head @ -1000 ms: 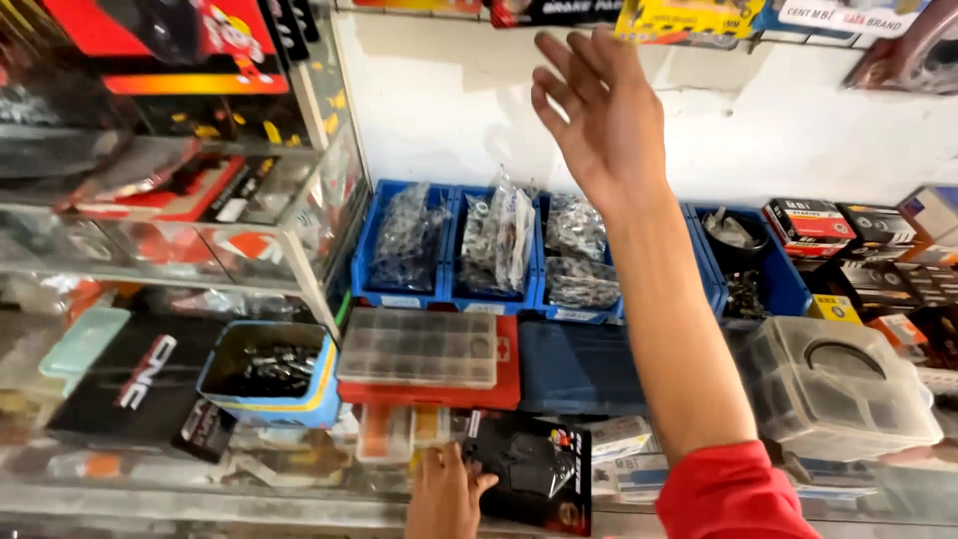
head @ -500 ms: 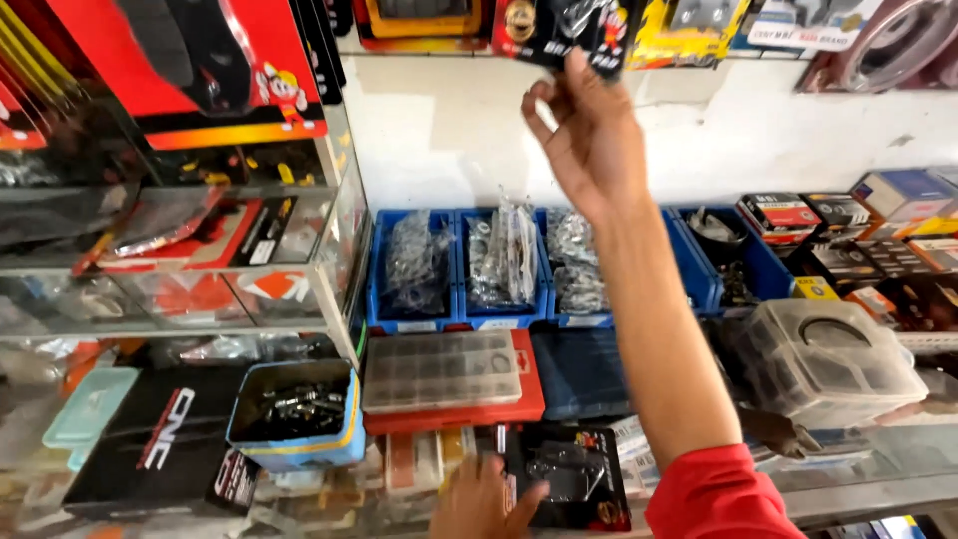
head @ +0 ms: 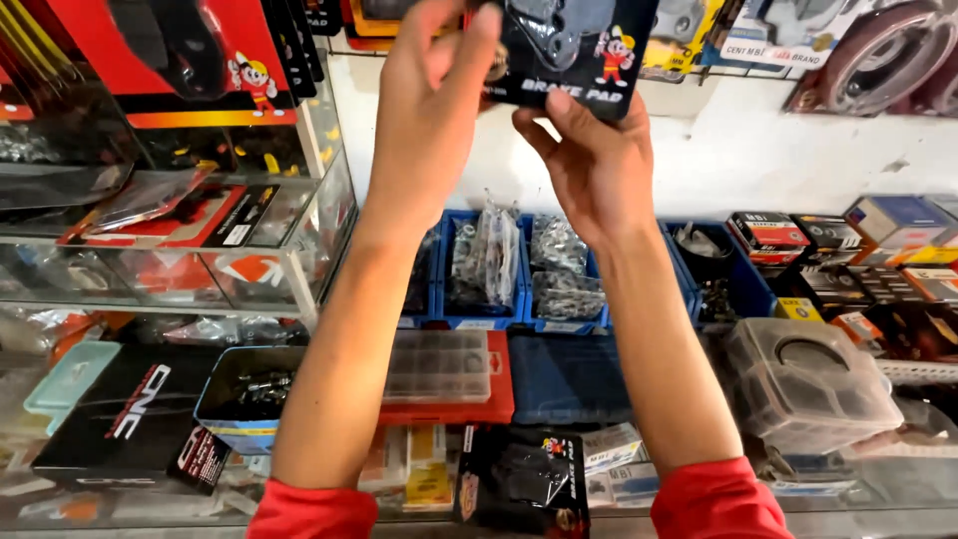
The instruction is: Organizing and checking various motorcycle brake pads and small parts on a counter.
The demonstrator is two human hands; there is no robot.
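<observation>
I hold a black blister pack of brake pads (head: 569, 50) up at the wall display, my left hand (head: 434, 110) and right hand (head: 594, 165) both pinching its lower edge with their fingers. A similar pack (head: 524, 479) lies on the counter (head: 699, 519) below.

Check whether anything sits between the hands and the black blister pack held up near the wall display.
Nothing visible does. Both the left hand and the right hand already grip the black blister pack directly, raised in front of the white wall, well above the blue bins and the clear compartment box.
</observation>
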